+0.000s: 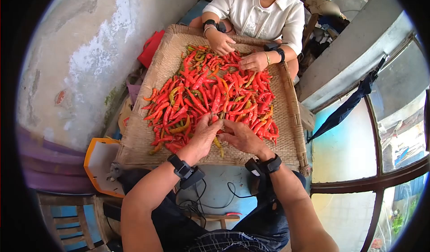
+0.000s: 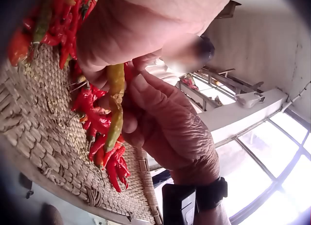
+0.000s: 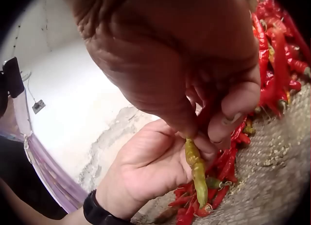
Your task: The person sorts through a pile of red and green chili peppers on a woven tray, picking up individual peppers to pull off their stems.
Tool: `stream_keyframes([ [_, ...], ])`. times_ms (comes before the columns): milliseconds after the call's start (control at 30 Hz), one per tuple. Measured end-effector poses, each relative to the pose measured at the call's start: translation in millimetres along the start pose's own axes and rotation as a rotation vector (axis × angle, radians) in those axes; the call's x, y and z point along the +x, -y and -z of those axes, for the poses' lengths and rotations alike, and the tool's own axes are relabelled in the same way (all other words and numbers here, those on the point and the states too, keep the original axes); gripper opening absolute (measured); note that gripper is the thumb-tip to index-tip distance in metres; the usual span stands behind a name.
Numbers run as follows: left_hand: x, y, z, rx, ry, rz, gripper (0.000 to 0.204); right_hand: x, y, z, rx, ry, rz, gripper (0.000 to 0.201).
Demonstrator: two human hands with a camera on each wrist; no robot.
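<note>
Chilli (image 1: 218, 145), greenish-yellow, was pinched by both hands: left hand (image 1: 205, 133) and right hand (image 1: 242, 136) gripped it above the woven tray (image 1: 139, 140) of red chillies (image 1: 210, 93).

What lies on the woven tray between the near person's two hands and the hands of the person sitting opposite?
In the head view, a spread of mostly red chillies covers the woven tray between them; no bare stretch shows.

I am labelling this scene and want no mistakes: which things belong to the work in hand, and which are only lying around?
In the work:
- left hand and right hand, both pinching one yellow-green chili
- pile of red chilies
- woven tray under them

Lying about:
- red bag by the wall
- black cable on the floor
- folded umbrella at the window
</note>
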State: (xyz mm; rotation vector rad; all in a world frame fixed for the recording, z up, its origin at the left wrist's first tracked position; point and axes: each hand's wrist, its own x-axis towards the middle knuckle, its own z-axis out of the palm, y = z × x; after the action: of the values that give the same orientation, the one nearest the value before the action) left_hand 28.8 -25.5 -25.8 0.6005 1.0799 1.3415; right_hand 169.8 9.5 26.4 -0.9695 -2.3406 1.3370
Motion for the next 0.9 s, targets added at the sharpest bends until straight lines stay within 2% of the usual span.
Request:
stream_keyframes([
  [33,-2.4,-2.1,0.0,0.002,-0.004,0.000,0.015,-3.0,-3.2,2.6,0.003,0.003,0.003,0.037],
  [100,-5.0,-4.9,2.4,-0.030,0.082,0.111,0.012,-7.4,-7.8,12.8,0.013,0.043,-0.075,0.023],
  [133,-6.7,-4.0,3.1,-0.063,0.123,0.082,0.011,-8.5,-10.4,17.5,0.203,0.090,-0.112,0.015],
  [167,-6.8,0.6,5.7,-0.074,0.093,0.092,0.011,-10.9,-11.9,24.9,0.101,0.043,-0.113,0.016],
  [200,-4.0,5.5,9.7,-0.079,0.137,0.085,0.011,-11.0,-8.4,32.5,0.002,-0.005,-0.107,0.017],
  [267,-1.4,2.3,8.4,-0.088,0.174,0.076,0.011,-7.0,-10.5,42.7,0.136,-0.154,-0.103,0.029],
  [300,-0.8,-0.3,6.2,-0.085,0.154,0.081,0.011,-2.7,-9.0,46.9,0.149,-0.139,-0.101,0.029],
  [367,-0.8,-2.1,5.8,-0.071,0.124,0.068,0.013,5.7,-8.1,50.0,0.028,-0.594,-0.006,0.041],
  [400,-0.8,-5.4,6.7,-0.070,0.111,0.084,0.016,9.5,-12.6,47.1,0.035,-0.590,-0.012,0.041],
  [467,-0.4,-9.8,6.7,-0.087,0.092,0.050,0.017,15.0,-28.1,41.9,-0.841,-0.827,0.290,0.052],
  [500,1.7,-12.3,4.9,-0.106,0.080,0.007,0.018,13.8,-37.2,34.7,-0.647,-0.720,0.279,0.053],
  [533,1.2,-14.1,3.1,-0.136,0.050,-0.012,0.019,3.2,0.9,26.1,-0.281,-0.424,-0.095,0.053],
  [567,2.1,-14.8,1.7,-0.132,0.073,-0.023,0.019,2.8,-3.0,9.8,0.112,-0.295,0.039,0.050],
  [600,3.1,-14.4,1.6,-0.161,0.059,-0.040,0.019,2.2,0.8,2.3,0.095,-0.104,-0.128,0.046],
  [667,1.9,-19.4,-0.3,-0.146,0.025,-0.028,0.017,0.2,-6.4,-21.2,0.343,-0.047,-0.153,0.037],
  [767,0.5,-17.9,2.4,-0.027,0.020,-0.052,0.023,3.3,-8.2,-26.1,0.355,-0.049,-0.130,0.026],
  [800,3.6,-22.3,8.9,0.088,0.107,-0.156,0.023,5.6,-11.5,-20.6,0.292,0.050,-0.157,0.024],
  [833,5.6,-26.4,15.3,0.101,0.114,-0.160,0.023,8.2,-14.7,-16.4,0.298,0.039,-0.148,0.024],
  [900,8.9,-40.0,26.6,0.357,0.066,-0.207,0.035,9.7,-20.3,-9.6,0.088,0.085,-0.102,0.021],
])
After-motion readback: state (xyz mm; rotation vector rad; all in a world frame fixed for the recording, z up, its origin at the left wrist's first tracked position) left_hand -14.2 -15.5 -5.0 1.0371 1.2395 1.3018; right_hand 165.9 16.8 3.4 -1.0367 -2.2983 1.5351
